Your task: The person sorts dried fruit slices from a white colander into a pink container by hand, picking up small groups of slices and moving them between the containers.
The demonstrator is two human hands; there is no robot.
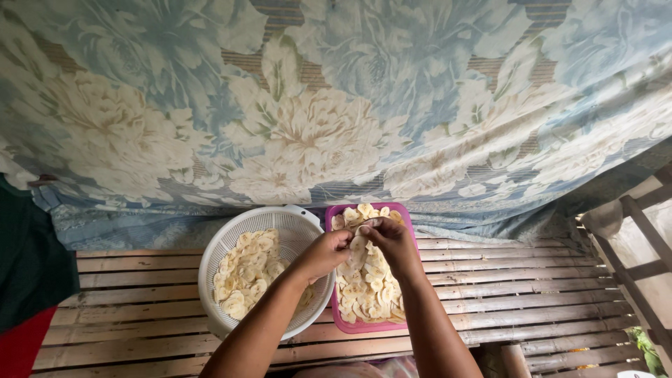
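Head view: both hands pinching slices over pink tray

Head cam looks straight down at a slatted bamboo bench (532,294)

Left hand (323,253) and right hand (389,239) meet above the far end of a pink rectangular tray (330,308). Fingertips of both hands are pressed together on one pale slice (357,243), so it's a two-handed pinch, fingers not spread. Can't tell if the slice is a single piece or several stuck together

Tray is full of thin pale-yellow slices (367,287), look like banana, piled loosely. Pinched slice sits just above that pile, near the tray's far rim

White round perforated basket (231,231) stands touching the tray's left side, left forearm crosses over its right rim. Basket holds more of the same slices (245,273), a shallower heap toward its left half

Floral cloth (336,105), blue and cream, hangs across the whole upper frame behind the bench. Wooden frame (640,245) at right edge, dark green and red fabric (28,280) at left edge
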